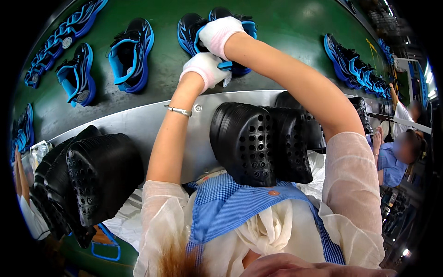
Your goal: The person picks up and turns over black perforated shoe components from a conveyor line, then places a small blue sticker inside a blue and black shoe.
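Observation:
Both my hands wear white knit gloves and meet at a black and blue sneaker (250,28) on the far side of the green table. My right hand (222,34) lies over the sneaker's upper, its fingers curled down at the opening and partly hidden. Closer to me, my left hand (205,68) is closed at the heel end, where a bit of blue collar shows beside it. A small whitish piece hangs below that hand; I cannot make out what it is. Against my right hand, on its left, stands a matching sneaker (188,34).
Nested black plastic shoe inserts with holes (244,143) stand before me; more inserts (106,171) are at left. A metal rail (198,108) edges the green table (290,27). Sneakers (131,55) line the left, others (353,67) the right. Co-workers sit at both sides.

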Demonstrator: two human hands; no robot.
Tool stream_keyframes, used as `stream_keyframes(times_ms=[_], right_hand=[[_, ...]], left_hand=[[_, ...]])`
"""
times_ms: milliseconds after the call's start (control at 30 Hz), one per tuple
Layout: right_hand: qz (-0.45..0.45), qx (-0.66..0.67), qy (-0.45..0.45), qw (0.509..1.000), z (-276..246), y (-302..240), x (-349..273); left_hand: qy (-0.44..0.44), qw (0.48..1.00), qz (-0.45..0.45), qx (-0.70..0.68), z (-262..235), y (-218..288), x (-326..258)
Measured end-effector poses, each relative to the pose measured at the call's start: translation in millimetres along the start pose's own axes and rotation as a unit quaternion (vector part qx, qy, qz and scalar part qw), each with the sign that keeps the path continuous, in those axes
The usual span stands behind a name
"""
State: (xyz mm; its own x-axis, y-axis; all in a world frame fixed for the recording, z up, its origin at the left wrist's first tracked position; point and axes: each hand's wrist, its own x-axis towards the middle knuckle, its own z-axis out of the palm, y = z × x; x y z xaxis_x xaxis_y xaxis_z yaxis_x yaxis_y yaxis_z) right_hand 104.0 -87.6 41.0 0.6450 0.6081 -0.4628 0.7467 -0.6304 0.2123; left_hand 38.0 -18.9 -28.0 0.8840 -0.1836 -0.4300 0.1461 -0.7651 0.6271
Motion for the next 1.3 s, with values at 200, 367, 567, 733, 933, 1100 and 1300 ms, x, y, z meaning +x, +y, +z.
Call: stream_keyframes(times_ms=[200,367,567,733,933,1100,1300], right_hand=[[0.043,0.072,0.021,0.996,7.0,-4.8,-2.9],[-0.039,0.128,0.061,0.989,12.3,14.4,-29.5],[0.0,0.156,0.204,0.966,-2.6,59.4,-179.7],[0.194,0.177,0.311,0.913,35.7,144.9,-308.5],[0.417,0.163,0.292,0.845,130.4,208.8,-438.7],[0.482,0.196,0.228,0.823,201.0,216.0,-459.9],[0.467,0.186,0.22,0.836,212.7,208.1,-463.5]], left_hand=[[-0.055,0.992,-0.089,0.067,-12.5,23.6,-13.5],[-0.003,0.995,-0.079,0.068,-10.7,23.2,-16.8],[0.061,0.996,-0.023,-0.064,4.2,16.1,-21.4],[0.094,0.994,-0.027,-0.055,5.4,10.7,-24.8],[0.278,0.949,0.055,0.139,-9.4,-19.1,-31.4],[0.356,0.91,0.024,0.209,-11.5,-13.4,-58.0],[0.428,0.875,0.116,0.194,-3.4,20.4,-68.4]])
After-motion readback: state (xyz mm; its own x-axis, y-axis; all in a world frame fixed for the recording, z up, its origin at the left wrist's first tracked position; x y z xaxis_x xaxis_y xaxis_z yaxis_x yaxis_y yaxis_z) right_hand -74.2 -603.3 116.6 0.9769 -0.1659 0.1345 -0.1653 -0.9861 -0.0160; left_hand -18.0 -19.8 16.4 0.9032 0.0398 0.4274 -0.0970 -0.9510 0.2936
